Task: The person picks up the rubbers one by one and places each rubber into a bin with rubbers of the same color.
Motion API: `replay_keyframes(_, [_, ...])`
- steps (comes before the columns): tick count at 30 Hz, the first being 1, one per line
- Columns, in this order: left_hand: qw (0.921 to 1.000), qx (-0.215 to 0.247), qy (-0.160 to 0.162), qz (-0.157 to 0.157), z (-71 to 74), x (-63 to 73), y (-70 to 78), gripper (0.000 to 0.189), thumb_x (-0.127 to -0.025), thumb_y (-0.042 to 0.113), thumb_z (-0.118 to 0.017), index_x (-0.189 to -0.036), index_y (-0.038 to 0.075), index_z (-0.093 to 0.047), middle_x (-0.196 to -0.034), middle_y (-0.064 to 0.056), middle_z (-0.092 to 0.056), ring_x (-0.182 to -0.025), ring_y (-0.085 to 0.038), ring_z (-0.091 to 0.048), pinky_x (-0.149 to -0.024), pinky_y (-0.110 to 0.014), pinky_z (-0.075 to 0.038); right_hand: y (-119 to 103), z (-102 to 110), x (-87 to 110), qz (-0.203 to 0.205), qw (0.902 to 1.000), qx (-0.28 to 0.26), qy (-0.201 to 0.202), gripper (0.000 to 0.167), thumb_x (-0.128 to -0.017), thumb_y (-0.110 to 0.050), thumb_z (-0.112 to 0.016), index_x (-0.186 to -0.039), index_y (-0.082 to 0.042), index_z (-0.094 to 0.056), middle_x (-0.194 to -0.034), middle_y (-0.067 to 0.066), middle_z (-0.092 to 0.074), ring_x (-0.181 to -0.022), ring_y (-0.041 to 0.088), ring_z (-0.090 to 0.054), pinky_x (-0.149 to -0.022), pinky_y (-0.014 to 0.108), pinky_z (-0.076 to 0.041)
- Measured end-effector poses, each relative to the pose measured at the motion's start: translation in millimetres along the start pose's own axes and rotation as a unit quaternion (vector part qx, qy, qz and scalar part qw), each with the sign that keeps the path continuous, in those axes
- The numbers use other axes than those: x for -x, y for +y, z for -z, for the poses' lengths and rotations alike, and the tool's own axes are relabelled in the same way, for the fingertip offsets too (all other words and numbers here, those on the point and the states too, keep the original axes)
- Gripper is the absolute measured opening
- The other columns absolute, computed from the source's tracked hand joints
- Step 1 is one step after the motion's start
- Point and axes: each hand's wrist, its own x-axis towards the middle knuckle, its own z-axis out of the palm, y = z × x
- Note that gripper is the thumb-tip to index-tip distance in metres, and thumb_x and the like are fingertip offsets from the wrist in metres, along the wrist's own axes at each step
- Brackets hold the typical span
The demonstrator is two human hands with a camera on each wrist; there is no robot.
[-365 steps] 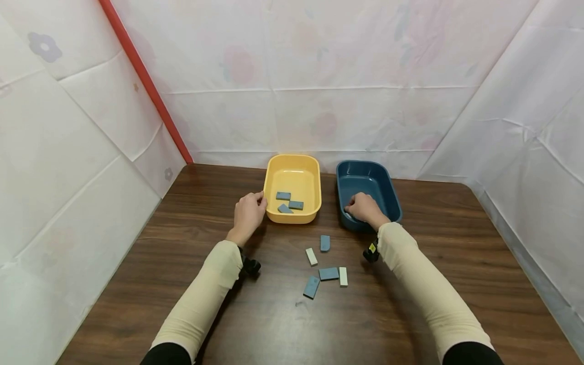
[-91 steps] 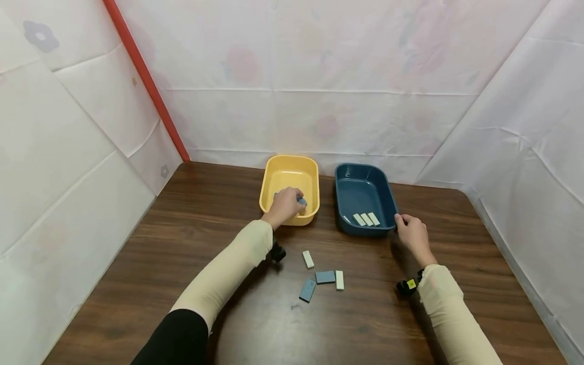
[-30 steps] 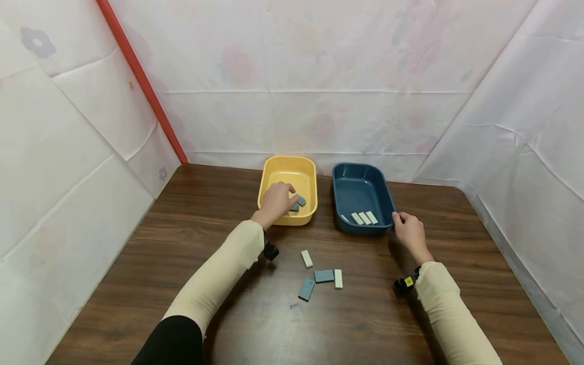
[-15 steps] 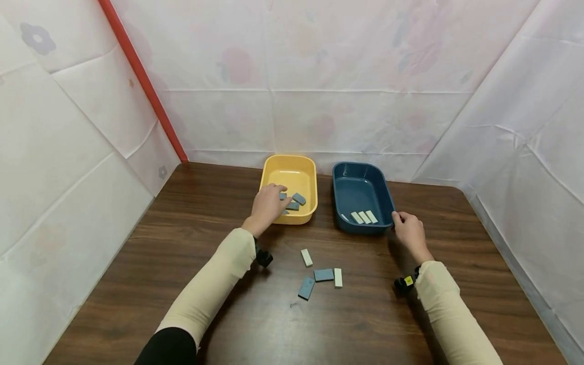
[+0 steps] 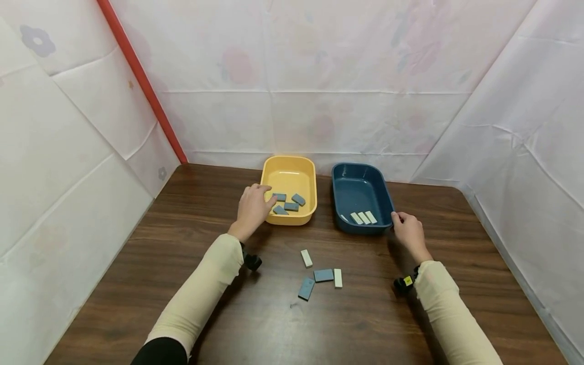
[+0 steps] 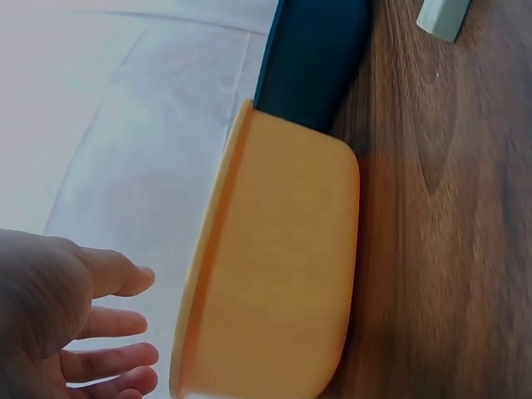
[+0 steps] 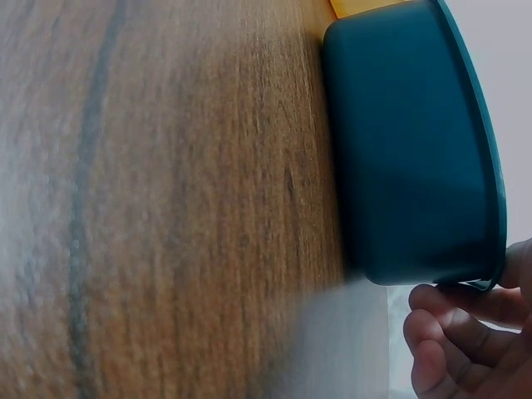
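My left hand [image 5: 252,207] hovers at the left rim of the yellow plastic bin [image 5: 312,177], fingers spread and holding nothing; the left wrist view shows its fingertips a little apart from the rim. Several flat blue-grey blocks [image 5: 292,207] lie in the front half of that bin. My right hand [image 5: 409,232] pinches the front right corner of the dark blue bin [image 5: 360,190] between thumb and fingers, seen up close in the right wrist view. Inside the blue bin, several cream blocks [image 5: 363,218] lie along the front wall.
On the brown wooden table [image 5: 365,324], in front of the bins, lie two cream blocks, one upper left [image 5: 306,258] and one at right [image 5: 338,278], and two blue-grey blocks, one flat across [image 5: 323,275] and one slanted [image 5: 306,289]. White sheeting [image 5: 292,121] hangs behind.
One blue-grey block from the table now lies in the yellow bin. My left hand has let it go and drawn back left. Earlier, my right hand moved from inside the blue bin to its corner.
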Motion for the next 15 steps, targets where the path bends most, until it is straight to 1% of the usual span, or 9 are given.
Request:
replay_keyframes(7, [0.9998,-0.002,0.01,0.016,3.4,2.7,-11.4,0.046,-0.094,0.035,-0.063,-0.128,0.005,-0.063,-0.125,-0.019,-0.061,-0.11,-0.036,-0.054,-0.092,-0.048,-0.047,-1,-1,0.8,0.001,1.0,0.001,0.002,0.048,-0.106,-0.032,-0.036,-0.115,0.005,-0.064,-0.086,0.02,-0.07,-0.079,0.03,-0.061,-0.064,0.03,-0.041])
replay_keyframes(13, [0.9994,0.009,0.007,0.033,1.7,4.9,-22.3,0.048,-0.093,0.032,-0.065,-0.131,0.004,-0.06,-0.125,-0.019,-0.06,-0.11,-0.036,-0.054,-0.092,-0.048,-0.047,-2,0,0.5,-0.002,1.0,-0.001,0.004,0.048,-0.106,-0.032,-0.036,-0.115,0.005,-0.065,-0.086,0.02,-0.07,-0.079,0.029,-0.061,-0.064,0.03,-0.041])
replay_keyframes(15, [0.9994,0.007,0.007,0.034,1.5,5.7,-25.0,0.048,-0.093,0.032,-0.065,-0.132,0.003,-0.06,-0.126,-0.02,-0.06,-0.111,-0.037,-0.054,-0.093,-0.049,-0.047,-2,0,0.7,-0.002,1.0,0.001,0.005,0.048,-0.106,-0.032,-0.036,-0.115,0.005,-0.065,-0.086,0.02,-0.07,-0.079,0.03,-0.061,-0.064,0.031,-0.042])
